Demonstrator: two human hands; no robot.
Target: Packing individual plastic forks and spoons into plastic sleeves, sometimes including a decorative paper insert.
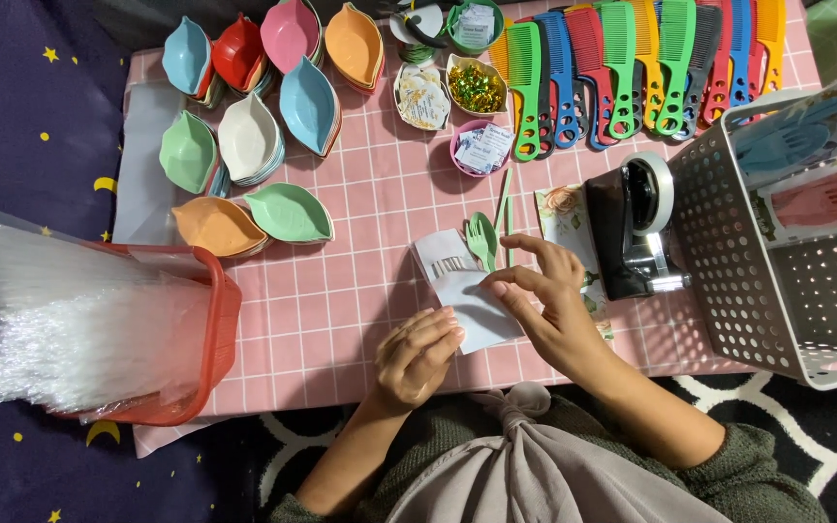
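- Two bare hands meet over a white packet (472, 300) at the middle of the pink checked worktop (341, 320).
- Left hand (417, 356), at 7 o'clock of the packet: its grip is curled nearly closed, fingertips pressing the packet's lower left edge.
- Right hand (549, 315), at 4 o'clock of the packet: thumb and forefinger pinch the packet's upper edge, the other fingers spread loosely above.
- Green spoon and fork (483, 240) stick out of the packet's top, at 12 o'clock of it.
- Floral card (566, 221) lies just beside the right hand, partly under it.
- Black tape dispenser (636, 228) stands at 2 o'clock of the packet, touching a perforated white basket (738, 281) at the right edge.
- Leaf-shaped dishes (273, 126) in many colours sit in stacks at 10 o'clock, well apart from the hands.
- Coloured combs (632, 68) lie in a row at 1 o'clock, along the far edge.
- Red basket (220, 329) full of clear bags (70, 320) stands at 9 o'clock.
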